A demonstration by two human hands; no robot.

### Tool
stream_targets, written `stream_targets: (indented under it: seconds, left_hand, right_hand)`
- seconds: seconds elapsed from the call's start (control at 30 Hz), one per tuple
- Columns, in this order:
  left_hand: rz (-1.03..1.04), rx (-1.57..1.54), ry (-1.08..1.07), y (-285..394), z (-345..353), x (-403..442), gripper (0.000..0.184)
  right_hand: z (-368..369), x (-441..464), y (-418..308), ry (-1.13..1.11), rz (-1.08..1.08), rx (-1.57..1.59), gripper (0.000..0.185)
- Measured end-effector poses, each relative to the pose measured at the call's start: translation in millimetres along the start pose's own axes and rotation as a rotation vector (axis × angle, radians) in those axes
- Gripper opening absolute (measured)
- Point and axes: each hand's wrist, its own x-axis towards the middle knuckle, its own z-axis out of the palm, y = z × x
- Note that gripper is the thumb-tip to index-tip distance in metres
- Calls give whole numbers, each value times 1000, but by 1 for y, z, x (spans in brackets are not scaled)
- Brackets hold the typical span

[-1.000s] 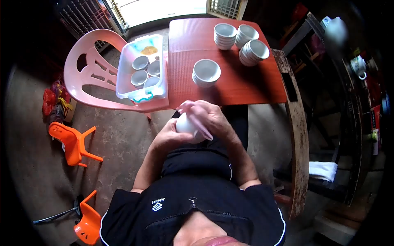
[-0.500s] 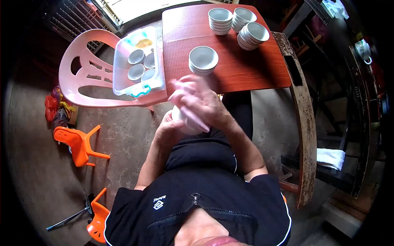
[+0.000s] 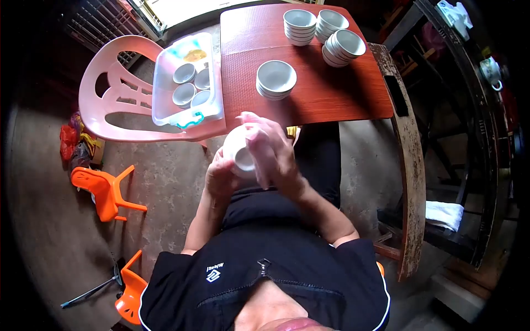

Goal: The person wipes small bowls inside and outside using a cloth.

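Note:
My left hand (image 3: pixel 220 172) grips a white bowl (image 3: pixel 238 148), its foot ring facing up toward the camera. Against the bowl's right side, my right hand (image 3: pixel 279 157) holds a pink cloth (image 3: pixel 259 144); this hand is partly blurred. Just beyond, a short stack of white bowls (image 3: pixel 276 78) sits near the front edge of the red table (image 3: pixel 248 33). Taller stacks of bowls (image 3: pixel 300 27) stand at the table's back right. Several small bowls (image 3: pixel 184 73) lie in a clear plastic bin (image 3: pixel 160 99) on the left.
Under the bin is a pink chair (image 3: pixel 99 116). Orange chairs (image 3: pixel 105 193) stand on the floor at left. A worn wooden bench (image 3: pixel 411 209) runs along the table's right side, with a white towel (image 3: pixel 443 215) beyond it.
The bowl between my hands has turned so its foot ring shows. My right hand and the cloth have shifted over its surface. The camera view has tilted, moving the table up in the frame.

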Motion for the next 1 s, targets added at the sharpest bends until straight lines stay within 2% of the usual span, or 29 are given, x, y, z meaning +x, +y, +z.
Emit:
stream_targets:
  seconds: [0.07, 0.1, 0.13, 0.17, 0.2, 0.27, 0.3, 0.37, 0.43, 0.53, 0.57, 0.6, 0.67, 0.7, 0.73, 0.8, 0.83, 0.87, 0.93, 1.0]
  left_hand:
    - [-81, 73, -108, 1, -5, 1, 63]
    - [119, 321, -41, -6, 7, 2, 62]
    - [69, 433, -54, -4, 8, -1, 60]
    - [21, 547, -72, -1, 10, -4, 58]
    - [-4, 398, -46, -4, 16, -7, 59]
    - [-135, 371, 33, -1, -1, -11, 59]
    - [-1, 380, 54, -2, 21, -6, 34]
    - [25, 660, 38, -4, 6, -6, 31]
    - [-39, 812, 44, -2, 4, -4, 35]
    - [-138, 423, 34, 10, 16, 1, 41]
    - [-182, 435, 47, 12, 14, 1, 47]
    - [-118, 460, 29, 9, 16, 2, 48]
    - [14, 507, 1, 4, 30, 5, 52]
    - [37, 361, -34, 3, 15, 6, 56]
    - [23, 185, 5, 1, 7, 7, 58]
    - [13, -14, -13, 4, -6, 4, 61]
    - [59, -182, 40, 1, 2, 3, 63]
    - [41, -313, 0, 1, -6, 4, 63]
    - [-48, -317, -17, 8, -16, 5, 62]
    - [5, -108, -9, 3, -10, 7, 59]
  right_hand:
    - [-21, 21, 2, -393, 521, 413, 29]
    - [-29, 34, -3, -582, 551, 374, 27]
    - [-34, 43, -3, -771, 471, 333, 27]
    - [-37, 50, -8, -763, 503, 339, 26]
    - [-38, 54, -12, -754, 536, 343, 25]
    - [-24, 27, 0, -333, 709, 568, 25]
    - [-14, 7, 7, -193, 690, 615, 27]
    - [4, -20, 15, 77, 617, 692, 35]
    - [1, -19, 5, 203, 461, 394, 32]
    - [-17, 16, 4, -12, 1105, 880, 29]
    - [-14, 27, 7, -198, 894, 802, 25]
    - [-28, 35, 5, -455, 703, 428, 25]
    - [-22, 43, 6, -507, 389, 337, 24]
    - [-18, 41, 9, -465, 371, 382, 25]
    - [-17, 40, 11, -367, 143, 348, 25]
    - [-13, 25, 3, -112, 144, 340, 26]
    - [-4, 7, 3, -25, 63, 255, 28]
    - [2, -12, -1, 19, 121, 174, 30]
    - [10, -24, -11, 38, 202, 46, 28]
    - [8, -12, -9, 92, 288, 199, 27]
